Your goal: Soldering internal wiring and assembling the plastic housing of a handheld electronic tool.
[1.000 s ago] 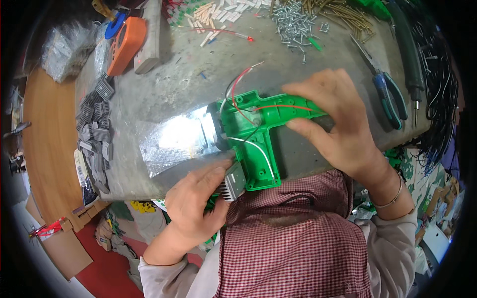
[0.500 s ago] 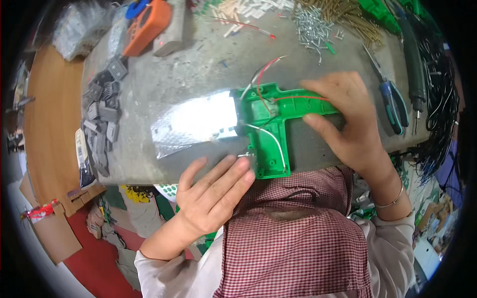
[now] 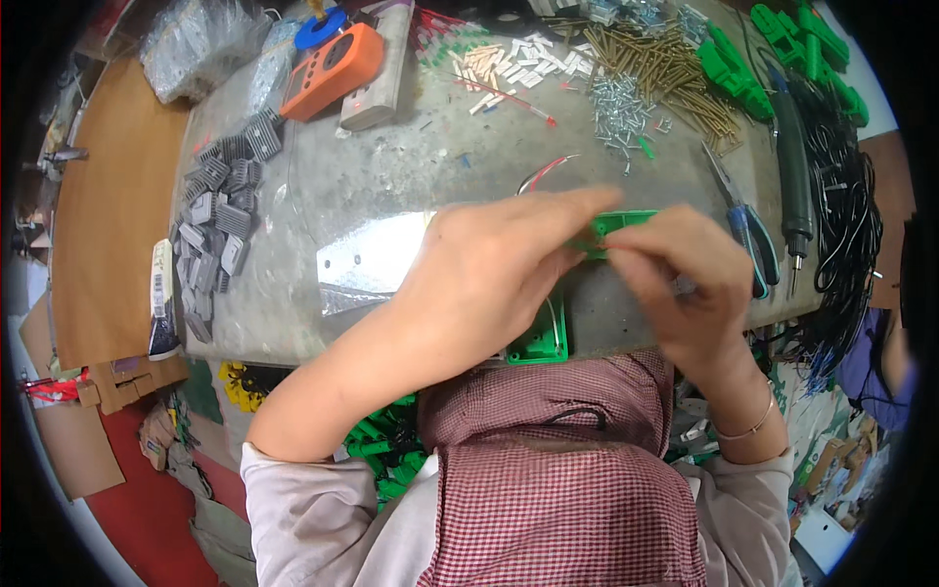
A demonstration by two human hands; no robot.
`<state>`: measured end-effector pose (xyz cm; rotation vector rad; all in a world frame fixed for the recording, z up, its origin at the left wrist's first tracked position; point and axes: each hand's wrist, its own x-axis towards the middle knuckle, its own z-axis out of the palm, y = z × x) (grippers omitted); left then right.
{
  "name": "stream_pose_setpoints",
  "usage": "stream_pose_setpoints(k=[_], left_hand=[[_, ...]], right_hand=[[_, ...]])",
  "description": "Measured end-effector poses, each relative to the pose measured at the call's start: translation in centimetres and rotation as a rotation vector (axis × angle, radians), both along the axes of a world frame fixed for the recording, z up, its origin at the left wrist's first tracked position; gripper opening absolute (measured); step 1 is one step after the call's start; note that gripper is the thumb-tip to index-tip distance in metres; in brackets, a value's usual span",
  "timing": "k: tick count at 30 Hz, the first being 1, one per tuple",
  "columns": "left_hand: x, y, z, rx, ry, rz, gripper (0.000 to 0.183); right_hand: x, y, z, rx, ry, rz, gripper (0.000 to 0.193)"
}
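A green plastic housing half [image 3: 536,347] lies near the table's front edge, mostly covered by my hands. A shiny silver plate [image 3: 372,252] extends from its left side. Red and white wires [image 3: 544,174] stick up behind my left hand [image 3: 484,269], which reaches across the housing with its fingertips smeared and partly hidden. Over the housing's handle, my right hand [image 3: 685,289] has thumb and forefinger pinched together close to the left fingertips. What the pinch holds is too small and blurred to make out. A white wire [image 3: 554,318] runs down inside the housing.
Pliers [image 3: 745,230] and a dark electric screwdriver [image 3: 794,166] lie at right, beside black cables [image 3: 846,215]. Silver screws [image 3: 624,112], brass-coloured screws [image 3: 675,64] and white sleeves [image 3: 533,59] are piled at the back. Grey ribbed pieces [image 3: 220,210] and an orange device [image 3: 335,73] are left.
My left hand has moved up and right from the housing's lower left onto its middle. My right hand has left its spread hold around the handle and now pinches near the left fingertips.
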<state>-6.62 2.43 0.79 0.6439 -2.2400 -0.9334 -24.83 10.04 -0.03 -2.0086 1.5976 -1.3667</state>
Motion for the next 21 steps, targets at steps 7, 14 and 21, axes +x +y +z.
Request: stream_pose_setpoints(k=[7,14,21], left_hand=[[1.8,0.0,-0.9,0.528,0.256,0.173,0.01],[2.0,0.1,-1.0,0.711,0.368,0.169,0.008],[2.5,0.6,-0.8,0.195,0.082,0.155,0.007]], right_hand=[[-1.6,-0.6,0.1,0.129,-0.028,-0.217,0.005],[3.2,1.9,-0.2,0.155,0.306,0.002,0.022],[3.2,0.9,0.5,0.304,0.335,-0.008,0.025]])
